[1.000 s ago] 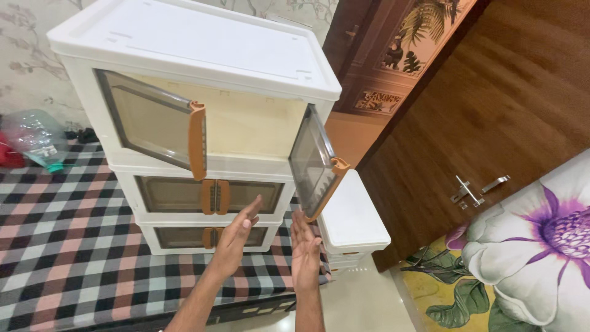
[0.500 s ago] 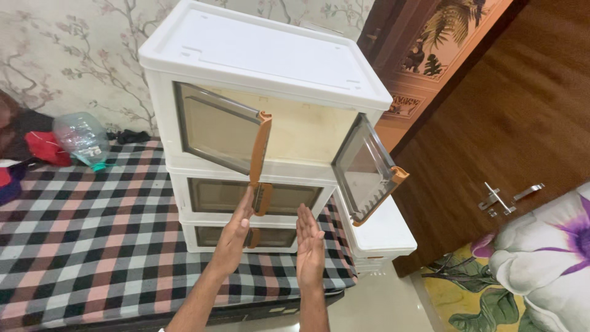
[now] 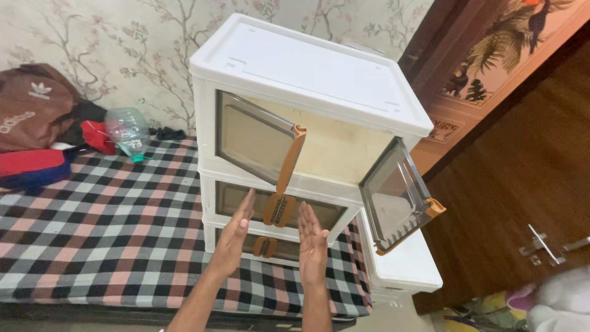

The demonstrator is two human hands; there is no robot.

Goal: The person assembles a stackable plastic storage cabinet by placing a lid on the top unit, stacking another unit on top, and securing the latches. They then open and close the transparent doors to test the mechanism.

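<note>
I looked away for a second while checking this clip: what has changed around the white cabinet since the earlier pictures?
Both hands, the left hand and the right hand, have risen slightly toward the middle drawer, palms facing each other, holding nothing. The view has shifted, so the cabinet sits further right and a brown bag now shows. The top compartment's two doors stay open; the lower drawers stay shut.

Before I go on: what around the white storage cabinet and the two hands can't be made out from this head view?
- Top compartment's inside: the left door covers part of it.
- Bottom tier: the left hand and right hand stand in front of it.
- Middle tier contents: tinted panels, too dim to tell.
- White unit beside the cabinet: partly behind the right door.
</note>
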